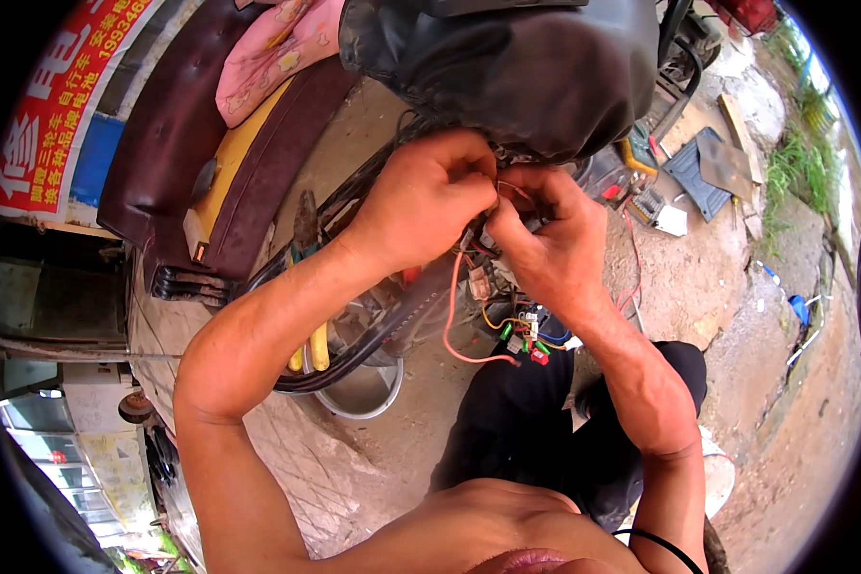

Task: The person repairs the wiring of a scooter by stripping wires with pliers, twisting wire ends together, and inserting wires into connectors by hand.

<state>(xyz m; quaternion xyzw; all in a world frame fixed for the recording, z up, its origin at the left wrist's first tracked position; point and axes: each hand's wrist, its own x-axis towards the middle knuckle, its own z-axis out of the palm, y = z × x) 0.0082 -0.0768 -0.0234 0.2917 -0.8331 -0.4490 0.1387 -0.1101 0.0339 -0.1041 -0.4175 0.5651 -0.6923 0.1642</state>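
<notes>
My left hand [429, 199] and my right hand [553, 230] meet just below a black vehicle seat [526, 81]. Both are closed in a pinch, fingertips almost touching. A thin reddish wire [517, 189] shows between them; its ends are hidden by my fingers. Below my hands an orange-pink wire [448, 320] hangs in a loose loop. Beside it dangles a bunch of wires and small plug connectors [526, 333], in green, white, red and black. Behind my left wrist lies part of the vehicle's dark frame [383, 335].
A maroon sofa [163, 143] with a pink floral cloth [282, 53] stands at the left. A metal basin [368, 390] sits under the frame. On the ground at right are a blue-grey plastic panel [698, 177], a socket set [651, 206] and a red wire [638, 263].
</notes>
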